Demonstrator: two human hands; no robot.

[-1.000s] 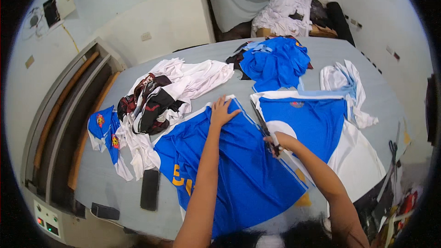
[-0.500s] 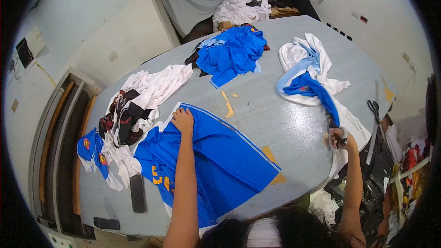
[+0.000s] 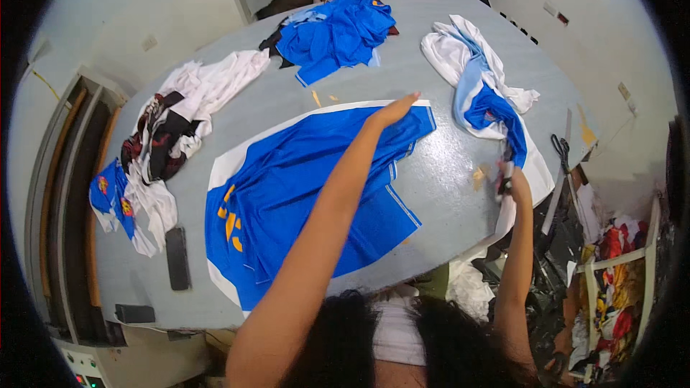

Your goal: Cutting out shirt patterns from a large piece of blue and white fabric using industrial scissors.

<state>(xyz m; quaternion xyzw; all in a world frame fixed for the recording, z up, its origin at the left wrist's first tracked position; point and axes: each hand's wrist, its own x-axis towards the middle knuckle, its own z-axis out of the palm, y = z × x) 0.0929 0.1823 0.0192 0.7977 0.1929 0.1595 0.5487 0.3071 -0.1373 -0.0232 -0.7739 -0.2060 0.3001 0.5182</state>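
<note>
A blue fabric panel with yellow lettering and white edges lies spread and rumpled across the near table. My left hand touches its upper right corner; its fingers are seen edge-on, too unclear to tell whether they grip it. My right hand is closed round blurred black-handled scissors, against the hanging end of a bunched white, light blue and blue cloth on the right. Their blades are hard to make out.
The grey table also bears a blue cloth pile, white and dark garments, a black phone, a ruler and other scissors. A roller machine stands left, a scrap-filled rack right.
My left hand has moved right, and the near panel now lies turned, its corner farther right. My right hand has moved right with the scissors; the other blue-white piece is now bunched.
</note>
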